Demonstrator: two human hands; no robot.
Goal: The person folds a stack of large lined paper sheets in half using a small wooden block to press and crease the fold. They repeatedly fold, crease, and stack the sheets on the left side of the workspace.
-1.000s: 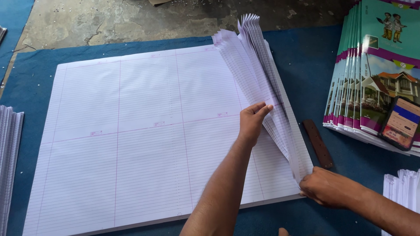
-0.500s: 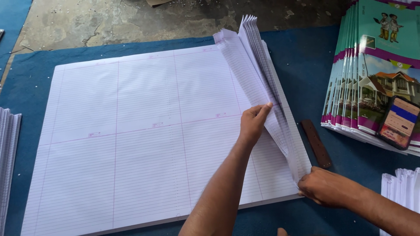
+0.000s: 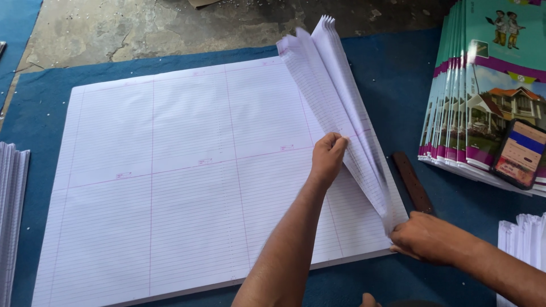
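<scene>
While the right hand point(image 3: 427, 239) pinches the lifted sheets point(image 3: 335, 102) at their corner, left hand point(image 3: 327, 159) fingers grip the fanned edge to separate them off the stack point(image 3: 170, 187).

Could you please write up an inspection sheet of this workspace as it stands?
Surface: blue mat over rough concrete floor.
Job's things: large stack of ruled sheets; a bundle of sheets lifted at its right edge.
Clutter: stack of illustrated covers with a phone on top, brown strip, paper stacks at left and lower right.
Hands: left hand pinches the lifted sheets; right hand grips their near corner.
Cables: nothing seen.
Surroundings: debris on the concrete.
</scene>
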